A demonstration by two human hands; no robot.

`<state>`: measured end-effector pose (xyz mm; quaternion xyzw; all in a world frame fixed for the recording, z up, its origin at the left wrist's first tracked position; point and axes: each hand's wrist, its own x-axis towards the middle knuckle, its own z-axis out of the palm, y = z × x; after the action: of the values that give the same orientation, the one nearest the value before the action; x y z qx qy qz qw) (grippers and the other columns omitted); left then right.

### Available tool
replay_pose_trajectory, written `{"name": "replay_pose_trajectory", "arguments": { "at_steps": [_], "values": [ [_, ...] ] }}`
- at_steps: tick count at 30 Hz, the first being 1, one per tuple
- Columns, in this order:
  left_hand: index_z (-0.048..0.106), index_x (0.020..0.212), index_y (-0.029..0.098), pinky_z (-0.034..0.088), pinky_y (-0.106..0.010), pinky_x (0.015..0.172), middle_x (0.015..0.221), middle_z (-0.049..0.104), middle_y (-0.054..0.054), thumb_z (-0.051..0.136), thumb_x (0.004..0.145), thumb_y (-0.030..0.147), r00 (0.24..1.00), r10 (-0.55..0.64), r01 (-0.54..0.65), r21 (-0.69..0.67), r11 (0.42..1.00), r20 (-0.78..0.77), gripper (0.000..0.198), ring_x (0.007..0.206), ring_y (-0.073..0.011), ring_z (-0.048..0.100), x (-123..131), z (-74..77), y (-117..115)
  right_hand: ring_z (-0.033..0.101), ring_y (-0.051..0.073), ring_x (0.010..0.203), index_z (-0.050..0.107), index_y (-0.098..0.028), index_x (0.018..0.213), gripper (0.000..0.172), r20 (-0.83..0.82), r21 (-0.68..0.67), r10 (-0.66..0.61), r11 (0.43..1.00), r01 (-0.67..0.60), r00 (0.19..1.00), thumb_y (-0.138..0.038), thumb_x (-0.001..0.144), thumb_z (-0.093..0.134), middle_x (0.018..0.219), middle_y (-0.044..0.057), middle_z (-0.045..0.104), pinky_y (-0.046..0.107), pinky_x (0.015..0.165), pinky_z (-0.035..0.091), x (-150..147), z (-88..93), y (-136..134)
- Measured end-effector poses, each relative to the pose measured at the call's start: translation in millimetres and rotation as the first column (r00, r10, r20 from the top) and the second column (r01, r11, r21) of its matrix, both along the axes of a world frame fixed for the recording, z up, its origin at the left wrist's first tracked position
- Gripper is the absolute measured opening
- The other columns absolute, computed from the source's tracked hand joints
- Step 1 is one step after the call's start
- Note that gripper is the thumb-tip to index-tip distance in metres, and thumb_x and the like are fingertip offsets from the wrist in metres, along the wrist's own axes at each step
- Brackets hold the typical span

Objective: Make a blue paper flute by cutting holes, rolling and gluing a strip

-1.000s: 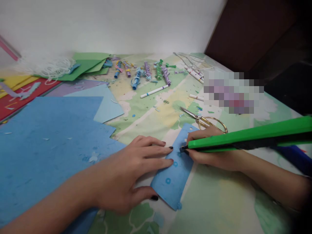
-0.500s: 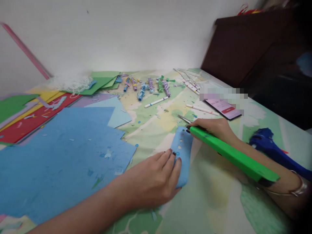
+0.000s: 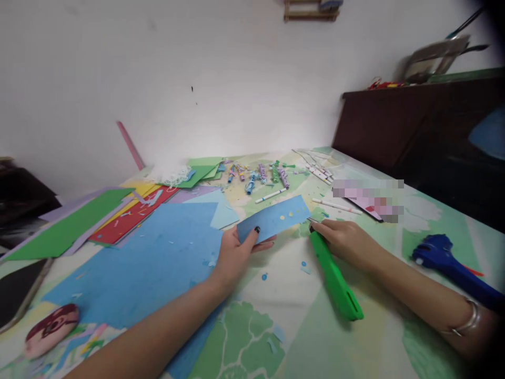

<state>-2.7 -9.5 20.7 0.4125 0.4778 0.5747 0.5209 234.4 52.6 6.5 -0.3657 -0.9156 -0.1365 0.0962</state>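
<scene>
My left hand (image 3: 240, 247) grips the near end of a blue strip (image 3: 272, 217), thumb on top and fingers beneath. The strip is raised and tilted above the table, with small round holes toward its far end. My right hand (image 3: 347, 239) is closed around the front of a long green-bodied tool (image 3: 335, 281), its body sloping back toward me. A thin metal tip shows just ahead of the fingers, close to the strip's far corner. I cannot tell whether tip and strip touch. Blue punched bits (image 3: 264, 277) lie on the tablecloth below.
Large blue sheets (image 3: 158, 263) cover the left, near green sheets (image 3: 79, 226) and white string (image 3: 168, 173). Small decorated rolls (image 3: 250, 183) and marker pens (image 3: 270, 196) lie behind the strip. A phone (image 3: 365, 202) and a blue glue gun (image 3: 434, 250) are on the right.
My left hand has lifted the blue strip off the table and turned it more sideways. The green tool's back end has swung down and toward me. The head view has tilted up.
</scene>
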Motion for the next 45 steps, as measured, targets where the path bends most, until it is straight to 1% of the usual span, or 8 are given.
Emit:
{"name": "replay_pose_trajectory", "arguments": {
  "at_steps": [4, 8, 11, 15, 19, 27, 32, 45],
  "values": [
    [0.057, 0.089, 0.013, 0.055, -0.032, 0.08, 0.093, 0.066, -0.004, 0.065, 0.072, 0.027, 0.989, -0.053, 0.049, 0.037, 0.998, 0.137, 0.024, 0.086, -0.0211, 0.066, 3, 1.9, -7, 0.054, 0.016, 0.065, 0.06, -0.015, 0.089, 0.025, -0.064, -0.03, -0.06, 0.998, 0.058, 0.996, -0.005, 0.078, 0.039, 0.073, 0.007, 0.058, 0.025, 0.057, 0.034, -10, 1.3, -7],
    [0.059, 0.087, 0.014, 0.053, -0.036, 0.084, 0.091, 0.066, -0.002, 0.066, 0.071, 0.025, 0.969, -0.049, 0.034, 0.065, 0.997, 0.244, 0.021, 0.089, -0.0183, 0.064, 8, 5.8, -13, 0.052, 0.014, 0.061, 0.06, -0.016, 0.09, 0.02, -0.464, -0.236, -0.105, 0.972, -0.009, 0.88, -0.012, 0.076, 0.046, 0.071, 0.003, 0.058, 0.025, 0.057, 0.038, -20, 15.0, -22],
    [0.06, 0.089, 0.015, 0.052, -0.036, 0.085, 0.093, 0.066, -0.002, 0.065, 0.072, 0.025, 0.958, -0.058, 0.045, 0.051, 0.998, 0.282, 0.02, 0.091, -0.0175, 0.062, 14, 6.1, -19, 0.051, 0.012, 0.054, 0.057, -0.015, 0.085, 0.012, -0.741, -0.534, -0.252, 0.784, -0.318, 0.622, -0.022, 0.08, 0.048, 0.062, 0.0, 0.056, 0.025, 0.053, 0.041, -26, 22.8, -32],
    [0.063, 0.085, 0.013, 0.053, -0.029, 0.072, 0.082, 0.066, -0.003, 0.069, 0.068, 0.026, 0.981, -0.121, 0.128, -0.036, 0.991, 0.153, 0.022, 0.078, -0.0159, 0.063, 18, -0.2, -26, 0.051, 0.012, 0.049, 0.055, -0.014, 0.063, 0.029, -0.793, -0.608, -0.461, 0.548, -0.575, 0.399, -0.035, 0.083, 0.052, 0.053, 0.002, 0.056, 0.025, 0.049, 0.04, -28, 19.8, -40],
    [0.067, 0.081, 0.013, 0.048, -0.023, 0.058, 0.073, 0.066, -0.004, 0.075, 0.058, 0.026, 0.984, -0.162, 0.154, -0.096, 0.983, -0.076, 0.028, 0.066, -0.0154, 0.061, 10, 1.4, -26, 0.049, 0.01, 0.044, 0.051, -0.014, 0.054, 0.038, -0.771, -0.63, -0.486, 0.495, -0.598, 0.411, -0.038, 0.083, 0.052, 0.047, 0.001, 0.053, 0.023, 0.044, 0.036, -28, 17.0, -46],
    [0.068, 0.087, 0.015, 0.047, -0.029, 0.073, 0.088, 0.068, -0.007, 0.07, 0.064, 0.025, 0.857, -0.509, 0.503, -0.076, 0.861, -0.084, 0.025, 0.079, -0.0176, 0.063, 2, 31.6, -16, 0.047, 0.008, 0.039, 0.053, -0.014, 0.061, 0.034, -0.757, -0.653, -0.431, 0.505, -0.564, 0.49, -0.041, 0.081, 0.053, 0.045, 0.0, 0.052, 0.02, 0.036, 0.035, -30, 20.9, -52],
    [0.068, 0.083, 0.013, 0.047, -0.026, 0.063, 0.078, 0.068, -0.006, 0.07, 0.065, 0.028, 0.851, -0.512, 0.491, -0.167, 0.855, -0.12, 0.024, 0.067, -0.0152, 0.062, 12, 22.3, -20, 0.049, 0.009, 0.041, 0.052, -0.015, 0.064, 0.03, -0.732, -0.681, -0.424, 0.458, -0.57, 0.533, -0.039, 0.082, 0.053, 0.047, -0.001, 0.052, 0.018, 0.037, 0.036, -33, 17.1, -61],
    [0.069, 0.081, 0.012, 0.045, -0.024, 0.058, 0.077, 0.068, -0.006, 0.067, 0.067, 0.026, 0.816, -0.56, 0.52, -0.239, 0.82, -0.147, 0.021, 0.062, -0.0134, 0.06, 12, 21.9, -21, 0.045, 0.007, 0.042, 0.049, -0.016, 0.059, 0.03, -0.746, -0.666, -0.395, 0.465, -0.584, 0.536, -0.032, 0.084, 0.052, 0.047, -0.003, 0.047, 0.018, 0.039, 0.036, -33, 18.7, -65]
  ]
}}
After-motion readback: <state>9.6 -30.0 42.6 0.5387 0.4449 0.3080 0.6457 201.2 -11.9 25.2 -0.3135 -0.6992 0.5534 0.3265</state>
